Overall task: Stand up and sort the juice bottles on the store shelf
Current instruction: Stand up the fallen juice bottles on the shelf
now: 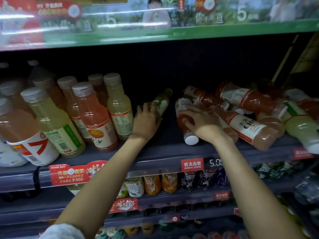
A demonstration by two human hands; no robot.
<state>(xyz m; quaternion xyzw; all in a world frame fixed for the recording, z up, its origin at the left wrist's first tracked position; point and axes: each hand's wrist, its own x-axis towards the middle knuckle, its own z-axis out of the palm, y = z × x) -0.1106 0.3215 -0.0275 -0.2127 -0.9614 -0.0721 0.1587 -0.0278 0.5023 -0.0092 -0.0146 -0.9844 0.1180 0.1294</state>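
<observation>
My left hand [146, 120] grips a pale yellow-green juice bottle [163, 101] that leans back on the dark shelf [155, 153]. To its right, my right hand [201, 123] curls round a red juice bottle [183, 116] lying with its white cap [191, 140] toward the shelf's front edge. Behind that hand, several red bottles [248, 130] lie in a heap on their sides, with a yellow-green one [303, 130] at the far right. On the left, several red and yellow-green bottles [96, 114] stand upright in rows.
A large bottle with a red 7 on its label [25, 135] stands at the left front. Price tags and a red promo card [74, 173] line the shelf edge. Lower shelves hold tea and juice bottles [151, 184]. A green banner [155, 23] hangs above.
</observation>
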